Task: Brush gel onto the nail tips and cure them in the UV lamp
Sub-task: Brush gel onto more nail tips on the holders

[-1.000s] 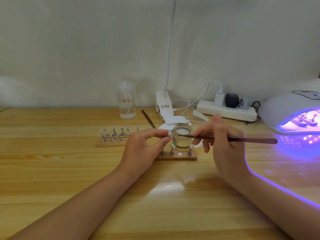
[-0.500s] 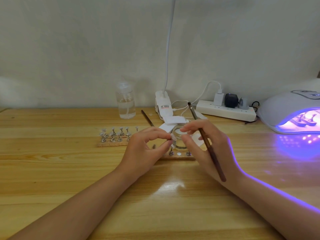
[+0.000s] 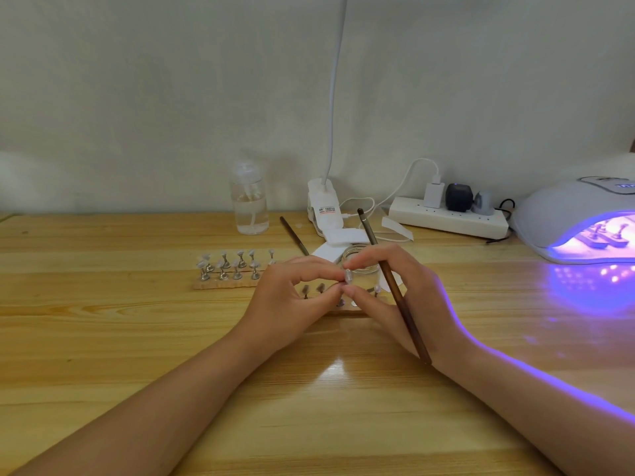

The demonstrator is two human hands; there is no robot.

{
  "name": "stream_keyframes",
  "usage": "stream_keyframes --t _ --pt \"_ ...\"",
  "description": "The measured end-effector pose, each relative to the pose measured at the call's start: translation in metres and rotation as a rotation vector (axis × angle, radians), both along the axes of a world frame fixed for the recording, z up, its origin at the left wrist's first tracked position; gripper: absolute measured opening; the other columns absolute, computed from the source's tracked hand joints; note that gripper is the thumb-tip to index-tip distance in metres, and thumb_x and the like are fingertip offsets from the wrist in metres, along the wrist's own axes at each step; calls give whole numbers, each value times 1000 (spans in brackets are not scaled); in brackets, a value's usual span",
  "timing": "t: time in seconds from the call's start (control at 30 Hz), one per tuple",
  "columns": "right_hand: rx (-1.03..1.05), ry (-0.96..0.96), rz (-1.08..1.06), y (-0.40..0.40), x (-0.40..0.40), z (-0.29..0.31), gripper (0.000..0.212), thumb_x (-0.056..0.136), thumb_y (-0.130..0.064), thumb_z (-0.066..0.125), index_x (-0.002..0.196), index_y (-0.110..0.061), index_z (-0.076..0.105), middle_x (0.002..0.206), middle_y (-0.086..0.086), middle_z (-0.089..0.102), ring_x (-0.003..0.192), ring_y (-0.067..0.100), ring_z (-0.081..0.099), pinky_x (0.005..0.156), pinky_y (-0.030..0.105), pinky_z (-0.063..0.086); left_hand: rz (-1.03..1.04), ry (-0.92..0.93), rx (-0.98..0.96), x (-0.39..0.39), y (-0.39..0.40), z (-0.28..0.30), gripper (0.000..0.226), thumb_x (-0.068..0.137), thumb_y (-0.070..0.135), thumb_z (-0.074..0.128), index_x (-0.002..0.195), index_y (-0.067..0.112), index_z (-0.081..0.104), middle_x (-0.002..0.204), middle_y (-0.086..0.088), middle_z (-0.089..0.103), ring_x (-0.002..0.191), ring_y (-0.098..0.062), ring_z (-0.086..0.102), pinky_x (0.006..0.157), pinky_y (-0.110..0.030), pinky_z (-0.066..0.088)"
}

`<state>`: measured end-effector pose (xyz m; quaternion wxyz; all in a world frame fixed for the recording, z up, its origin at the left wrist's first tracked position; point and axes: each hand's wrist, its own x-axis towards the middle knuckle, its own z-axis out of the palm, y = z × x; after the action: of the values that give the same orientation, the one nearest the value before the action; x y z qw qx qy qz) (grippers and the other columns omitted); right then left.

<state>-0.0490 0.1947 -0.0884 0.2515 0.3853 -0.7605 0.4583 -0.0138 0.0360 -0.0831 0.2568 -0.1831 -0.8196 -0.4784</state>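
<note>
The left hand and right hand meet at table centre, fingers curled, pinching one small nail tip between their fingertips. The right hand also holds a brown brush across its palm, bristle end hidden. The wooden table carries the lit UV lamp at far right, with holders inside. A wooden stand with mounted nail tips lies left of the hands. A glass jar sits just behind the fingers.
</note>
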Motion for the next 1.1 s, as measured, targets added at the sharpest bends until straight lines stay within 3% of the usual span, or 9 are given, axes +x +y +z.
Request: stream_keyframes --t 0.2,0.43,0.5,0.6,0.73,0.9,1.1 --pt "-5 23 19 1 0 0 28 72 -9 76 96 -12 62 92 -9 63 93 1 59 83 11 44 -14 -5 -10 0 0 0 16 75 4 70 88 13 73 85 0 71 82 -7 65 80 -19 49" --pt "-27 4 -21 5 -5 1 44 70 -3 78 91 -33 53 89 -22 59 89 -10 57 81 7 42 60 -28 -17 -3 -1 -3 26 70 10 76 90 25 67 91 9 65 89 1 57 82 -8 40" --pt "6 28 -38 7 -7 0 44 68 -5 79 90 -34 55 86 -21 60 85 -7 58 82 12 45 77 -66 -58 -4 -2 -5 33 70 13 77 89 34 60 91 14 63 88 2 55 79 -5 38" --pt "81 111 -98 9 -10 -2 26 65 -14 80 87 -17 66 82 -12 65 81 2 59 82 31 46 80 -143 -116 -5 -2 -7 40 69 21 78 93 42 53 88 16 62 87 3 54 76 -9 41" --pt "143 153 -156 7 -12 -4 23 63 -25 75 83 -17 68 81 -19 59 84 -7 50 85 20 35 105 -182 -122 -8 -3 -9 40 68 28 78 93 43 51 82 13 63 83 3 54 71 -7 39" --pt "162 143 -156 9 -15 -7 27 61 -20 83 84 -18 68 80 -16 62 85 -3 52 86 19 33 105 -236 -79 -11 -5 -12 26 66 28 79 82 35 60 78 6 64 73 -5 55 67 -17 44" --pt "200 152 -127 10 -16 -6 24 64 -24 79 84 -18 69 81 -24 55 85 -5 50 85 10 32 84 -251 -111 -12 -5 -12 17 69 26 76 67 34 61 66 7 60 58 2 47 55 -10 37"
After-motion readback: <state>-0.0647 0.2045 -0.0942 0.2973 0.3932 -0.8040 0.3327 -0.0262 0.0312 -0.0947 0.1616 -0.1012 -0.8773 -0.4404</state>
